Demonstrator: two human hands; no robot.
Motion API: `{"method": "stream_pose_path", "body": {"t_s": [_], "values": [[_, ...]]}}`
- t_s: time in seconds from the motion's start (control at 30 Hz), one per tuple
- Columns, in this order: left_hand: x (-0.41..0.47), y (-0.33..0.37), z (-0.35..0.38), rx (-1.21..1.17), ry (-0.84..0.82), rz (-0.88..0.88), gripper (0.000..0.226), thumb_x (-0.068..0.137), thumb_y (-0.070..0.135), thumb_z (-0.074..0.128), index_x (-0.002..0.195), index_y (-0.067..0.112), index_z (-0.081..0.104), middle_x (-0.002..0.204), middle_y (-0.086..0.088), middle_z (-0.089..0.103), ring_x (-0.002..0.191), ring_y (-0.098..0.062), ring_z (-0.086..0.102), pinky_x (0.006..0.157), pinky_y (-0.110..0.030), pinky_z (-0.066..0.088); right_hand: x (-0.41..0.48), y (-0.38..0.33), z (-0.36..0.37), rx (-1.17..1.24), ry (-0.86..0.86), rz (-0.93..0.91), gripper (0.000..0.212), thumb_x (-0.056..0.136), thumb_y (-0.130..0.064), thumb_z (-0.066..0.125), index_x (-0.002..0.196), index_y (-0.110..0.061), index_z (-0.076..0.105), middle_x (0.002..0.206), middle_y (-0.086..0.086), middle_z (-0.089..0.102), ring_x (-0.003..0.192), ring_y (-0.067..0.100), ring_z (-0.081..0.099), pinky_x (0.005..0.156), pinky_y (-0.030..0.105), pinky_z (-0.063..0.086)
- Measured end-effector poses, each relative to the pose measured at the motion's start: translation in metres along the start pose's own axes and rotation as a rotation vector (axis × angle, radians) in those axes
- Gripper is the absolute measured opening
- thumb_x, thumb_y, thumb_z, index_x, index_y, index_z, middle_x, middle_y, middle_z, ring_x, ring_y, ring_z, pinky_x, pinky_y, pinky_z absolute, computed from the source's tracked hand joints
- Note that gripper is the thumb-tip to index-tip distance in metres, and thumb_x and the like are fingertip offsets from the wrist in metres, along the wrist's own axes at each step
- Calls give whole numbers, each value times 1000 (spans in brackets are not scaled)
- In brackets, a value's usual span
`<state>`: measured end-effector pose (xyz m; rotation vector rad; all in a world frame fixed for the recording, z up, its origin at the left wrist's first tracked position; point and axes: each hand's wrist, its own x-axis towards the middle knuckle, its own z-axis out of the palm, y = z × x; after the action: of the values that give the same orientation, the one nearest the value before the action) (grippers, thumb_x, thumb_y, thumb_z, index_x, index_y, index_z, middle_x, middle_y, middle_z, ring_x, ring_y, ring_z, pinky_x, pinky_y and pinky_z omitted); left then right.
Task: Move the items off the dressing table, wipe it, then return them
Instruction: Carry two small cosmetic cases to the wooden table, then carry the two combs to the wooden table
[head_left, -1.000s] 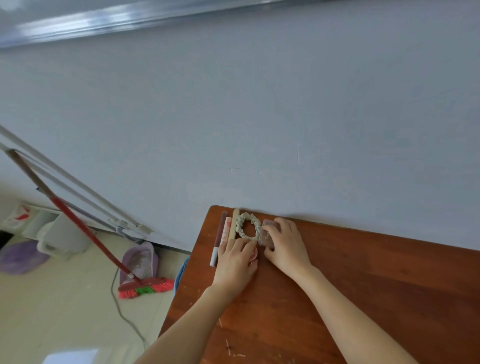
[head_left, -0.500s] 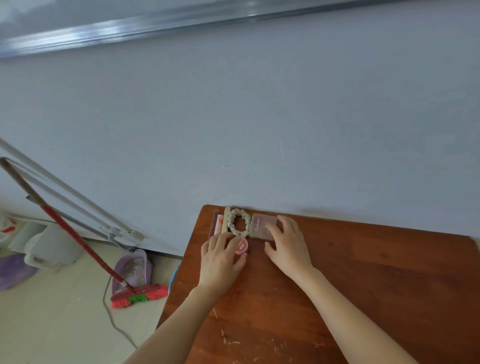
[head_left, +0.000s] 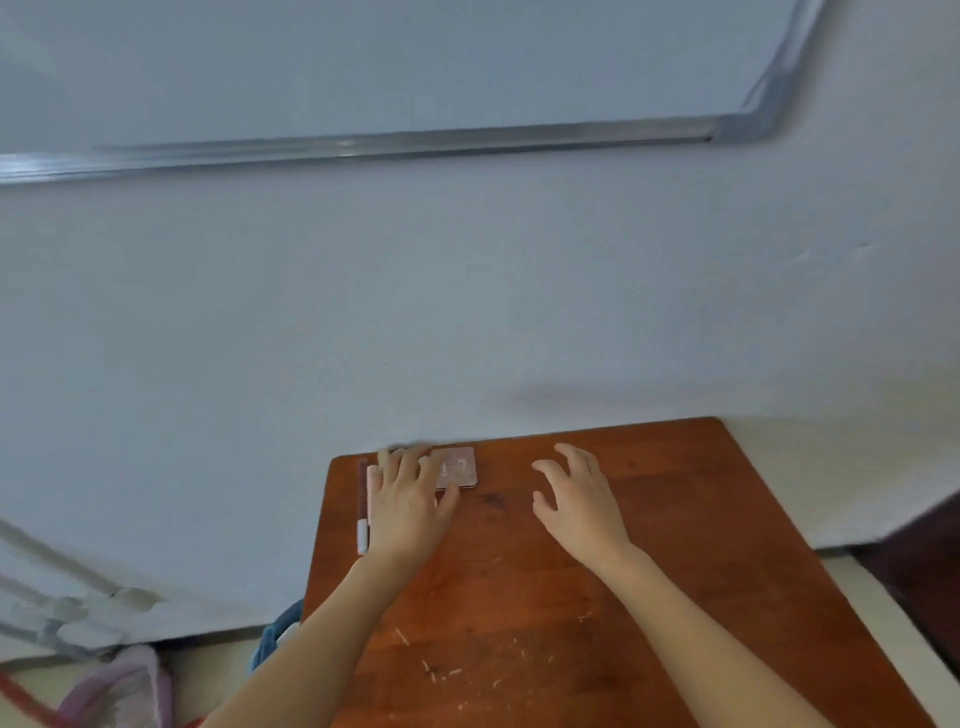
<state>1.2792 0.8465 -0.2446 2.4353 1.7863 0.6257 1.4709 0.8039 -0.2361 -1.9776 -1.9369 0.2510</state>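
Note:
The brown wooden dressing table (head_left: 649, 597) stands against the pale wall. At its far left corner lie a dark pen with a white cap (head_left: 362, 506), a pink stick (head_left: 371, 483) beside it and a flat pinkish compact (head_left: 460, 466). My left hand (head_left: 408, 501) lies flat over these items with its fingers spread, covering the hair scrunchie and the small round item. My right hand (head_left: 574, 499) hovers above bare wood to the right of the compact, fingers apart and holding nothing.
A whiteboard with a metal frame (head_left: 395, 143) hangs on the wall above. A blue cloth (head_left: 275, 636) shows past the table's left edge. On the floor at lower left sits a purple dustpan (head_left: 124, 686). White scratches mark the near table top.
The view has swung right and up. My right hand came off the compact and moved right over bare wood. My left hand slid forward and now covers the scrunchie.

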Motion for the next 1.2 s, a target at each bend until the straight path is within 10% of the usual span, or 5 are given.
{"method": "stream_pose_path", "body": {"t_s": [0.5,0.77,0.9,1.2], "values": [[-95,69,-48,-309,-385,698,47,96,39,34,140,26,31,150,6,24,139,-17,13,113,-34,17,-247,-24,-40,-242,367,599,34,74,-11,72,107,-6,65,122,24,54,115,39,51,91,47,46],[-180,153,-93,-346,-358,943,48,95,37,36,140,21,32,149,2,28,137,-21,19,110,-37,22,-405,-52,-80,-477,487,704,46,46,-13,89,88,-11,70,95,19,67,86,37,66,67,45,54],[-279,208,-102,-400,-382,1097,58,78,43,33,116,9,60,120,-11,59,112,-32,49,83,-45,49,-536,-73,-88,-525,539,851,46,51,-17,87,91,-15,67,95,17,67,88,34,64,66,42,55],[-510,295,-134,-477,-603,1470,85,68,55,6,137,17,38,147,-3,32,136,-23,22,110,-34,20,-779,-156,-87,-519,559,1325,45,55,-13,86,96,-9,67,103,23,64,92,43,62,66,48,54]]}}
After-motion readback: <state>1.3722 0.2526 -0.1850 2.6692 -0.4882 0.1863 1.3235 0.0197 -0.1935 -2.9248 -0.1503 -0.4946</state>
